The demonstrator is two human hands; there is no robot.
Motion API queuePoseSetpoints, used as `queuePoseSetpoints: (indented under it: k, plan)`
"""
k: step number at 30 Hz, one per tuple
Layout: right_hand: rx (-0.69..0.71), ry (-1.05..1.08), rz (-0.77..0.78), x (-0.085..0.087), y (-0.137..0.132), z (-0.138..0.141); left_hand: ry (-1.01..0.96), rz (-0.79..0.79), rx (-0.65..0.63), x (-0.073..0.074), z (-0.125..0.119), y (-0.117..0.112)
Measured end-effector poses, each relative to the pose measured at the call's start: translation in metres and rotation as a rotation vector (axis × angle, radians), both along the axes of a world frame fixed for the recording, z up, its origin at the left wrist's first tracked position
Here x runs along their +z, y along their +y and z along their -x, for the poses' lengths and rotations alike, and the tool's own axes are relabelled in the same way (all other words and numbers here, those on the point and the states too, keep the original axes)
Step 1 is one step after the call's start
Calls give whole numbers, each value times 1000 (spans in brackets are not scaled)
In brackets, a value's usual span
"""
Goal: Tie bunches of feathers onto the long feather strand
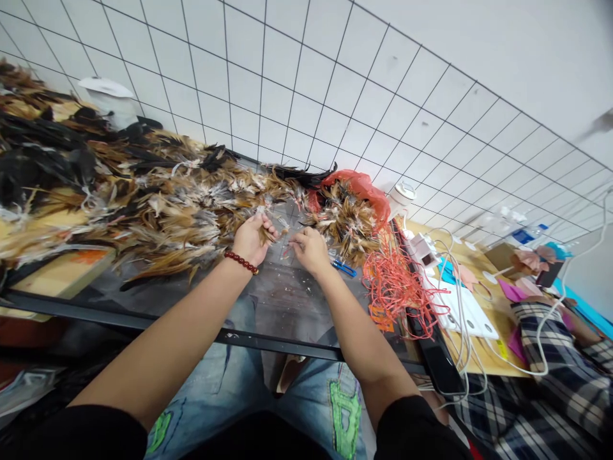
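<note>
My left hand (249, 241), with a red bead bracelet (241, 261) at the wrist, is closed around a small brown feather (265, 235) over the table. Just right of it, my right hand (310, 249) has its fingers pinched together; what lies between them is too small to make out. Brown feather bundles (184, 220) lie heaped beside and behind my left hand. Another pile of brown feathers (352, 220) rests on a red plastic bag (366, 188) beyond my right hand. A blue tool handle (343, 268) lies close to my right wrist.
A tangle of red string (397, 284) lies right of my right arm. White cables (462, 306) run past a white power strip (464, 313). A black wire grid (287, 83) stands along the back. A person's plaid sleeve (550, 338) shows at the right.
</note>
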State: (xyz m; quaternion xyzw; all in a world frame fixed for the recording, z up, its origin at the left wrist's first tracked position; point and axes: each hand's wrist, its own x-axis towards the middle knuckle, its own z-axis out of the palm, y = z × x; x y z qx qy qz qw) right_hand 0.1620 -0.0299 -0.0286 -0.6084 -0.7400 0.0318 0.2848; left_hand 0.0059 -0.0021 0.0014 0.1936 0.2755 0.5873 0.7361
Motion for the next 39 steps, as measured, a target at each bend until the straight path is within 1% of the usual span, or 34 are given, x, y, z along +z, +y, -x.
queuePoseSetpoints:
  k: [1, 3, 4, 5, 6, 7, 8, 9, 11, 13, 14, 15, 17, 19, 21, 22, 23, 26, 27, 28, 30, 33, 35, 37, 39]
  plan:
    - [-19, 94, -29, 2, 1, -2, 5, -1, 10, 0, 0, 0]
    - [-59, 354, -70, 9, 2, -8, 17, -4, 28, -1, 0, 1]
    - [-50, 477, -48, 14, 2, -13, 23, -5, 36, -1, 0, 1]
    - [-13, 568, 8, 18, 1, -17, 28, -2, 47, -2, 0, 2]
    - [39, 619, 80, 23, 0, -21, 32, 3, 62, -2, 0, 2]
    - [89, 627, 145, 28, -1, -24, 38, 11, 81, -2, 0, 3]
    - [108, 596, 187, 31, -2, -25, 44, 23, 100, -3, -1, 3]
    - [84, 536, 202, 33, -1, -24, 52, 35, 119, -3, -1, 3]
    - [-72, 360, 183, 34, 4, -16, 63, 49, 139, -4, -2, 3]
    - [-248, 167, 195, 31, 13, -1, 71, 42, 142, -4, -3, 3]
    - [-310, 89, 210, 28, 18, 6, 75, 33, 143, -5, -4, 3]
    - [-352, 29, 221, 25, 23, 14, 83, 23, 147, -5, -4, 3]
    - [-388, -54, 232, 20, 32, 24, 100, 7, 157, -7, -5, 3]
    - [-389, -70, 248, 15, 37, 27, 108, -7, 165, -9, -5, 3]
    - [-364, 2, 234, 12, 36, 24, 106, -20, 164, -10, -5, 3]
    - [-328, 60, 187, 11, 34, 22, 104, -24, 157, -11, -5, 3]
    - [-272, 118, 109, 9, 31, 20, 103, -26, 145, -11, -5, 3]
    - [-58, 211, -170, 8, 18, 20, 111, -13, 112, -12, -7, 1]
    - [-18, 205, -220, 8, 15, 21, 113, -8, 110, -12, -8, 0]
    - [-13, 185, -236, 9, 13, 22, 116, -5, 115, -12, -8, 0]
    - [-74, 114, -175, 11, 15, 25, 122, -4, 138, -12, -7, 0]
    - [-193, -28, 28, 13, 29, 26, 142, 17, 174, -12, -5, 2]
    - [-250, -100, 119, 12, 41, 26, 147, 36, 185, -12, -4, 2]
    - [-271, -117, 135, 11, 49, 24, 141, 42, 190, -12, -2, 2]
    - [-255, -76, 108, 12, 53, 21, 137, 43, 199, -11, -1, 2]
